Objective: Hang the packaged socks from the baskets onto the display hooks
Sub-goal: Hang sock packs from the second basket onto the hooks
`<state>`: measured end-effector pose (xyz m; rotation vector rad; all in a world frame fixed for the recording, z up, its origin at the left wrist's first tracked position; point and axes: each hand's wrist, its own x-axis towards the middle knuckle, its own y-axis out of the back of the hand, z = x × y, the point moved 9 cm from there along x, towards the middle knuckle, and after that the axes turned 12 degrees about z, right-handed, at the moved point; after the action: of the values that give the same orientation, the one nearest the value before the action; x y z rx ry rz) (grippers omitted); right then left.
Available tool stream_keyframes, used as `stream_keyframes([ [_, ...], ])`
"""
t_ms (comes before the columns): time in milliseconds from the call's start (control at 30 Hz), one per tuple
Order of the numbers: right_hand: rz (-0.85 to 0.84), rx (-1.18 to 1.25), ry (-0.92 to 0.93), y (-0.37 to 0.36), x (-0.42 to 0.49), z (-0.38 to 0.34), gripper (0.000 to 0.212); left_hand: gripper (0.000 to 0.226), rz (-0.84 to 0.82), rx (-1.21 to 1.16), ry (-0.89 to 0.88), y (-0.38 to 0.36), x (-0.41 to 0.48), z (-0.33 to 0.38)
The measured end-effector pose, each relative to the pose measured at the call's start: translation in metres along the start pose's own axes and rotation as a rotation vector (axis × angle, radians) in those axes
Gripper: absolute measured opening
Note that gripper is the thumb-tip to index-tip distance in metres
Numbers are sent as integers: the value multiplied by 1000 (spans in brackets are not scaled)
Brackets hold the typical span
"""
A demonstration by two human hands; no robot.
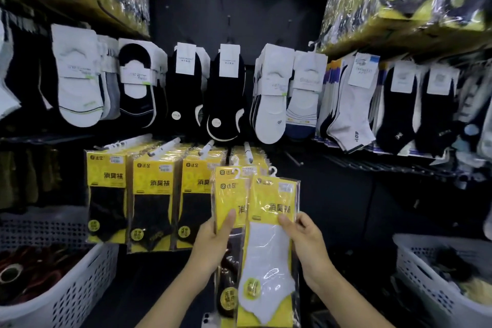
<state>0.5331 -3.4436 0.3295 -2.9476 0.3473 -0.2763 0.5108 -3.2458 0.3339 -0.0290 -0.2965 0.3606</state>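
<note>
Entry one: white sock pack point(269, 261), with a yellow header card, clear wrap and a white plastic hanger on top. We hold it in front of the hung yellow packs point(151, 194), lower and to their right. Our right hand point(306, 245) pinches its right edge, thumb across the front just below the header and fingers behind.

Entry two: dark sock pack point(229, 194), with the same yellow header. It is nearer the hung yellow packs and touches the white pack, which overlaps its right side. Our left hand point(213, 242) pinches its left edge, thumb pressed on the front.

Entry three: display hooks point(207, 147), white-tipped, jutting out just above the hung yellow packs.

Entry four: left basket point(80, 287), white and perforated, below and left of the hung yellow packs. The right basket point(426, 274) stands well off to their right.
</note>
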Motion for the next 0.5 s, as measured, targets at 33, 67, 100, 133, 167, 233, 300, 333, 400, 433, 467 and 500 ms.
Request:
stream_keyframes([
  [33,29,9,-26,13,7,2,19,29,8,21,-12,0,4,2],
  [67,59,13,-44,27,14,3,13,29,19,37,-29,0,8,6],
  [100,97,12,-48,41,22,3,11,30,24,46,-53,0,13,9],
  [133,139,6,-38,55,30,1,11,29,25,52,-77,0,18,13],
  [167,181,-5,-18,68,38,-1,11,27,28,56,-94,0,23,16],
  [233,242,-40,21,87,54,-7,12,24,43,65,-110,-1,32,20],
  [300,266,-81,62,95,71,-14,12,24,50,75,-123,-2,40,20],
  [333,260,-100,84,95,80,-18,10,25,46,75,-128,-4,43,19],
  [400,217,-147,106,87,97,-22,8,27,35,63,-133,-6,47,16],
  [433,193,-173,110,81,105,-21,8,27,32,57,-131,-6,50,14],
  [467,176,-192,112,76,111,-20,9,27,30,50,-131,-6,52,12],
  [500,163,-206,112,71,118,-17,9,25,32,47,-130,-6,54,10],
])
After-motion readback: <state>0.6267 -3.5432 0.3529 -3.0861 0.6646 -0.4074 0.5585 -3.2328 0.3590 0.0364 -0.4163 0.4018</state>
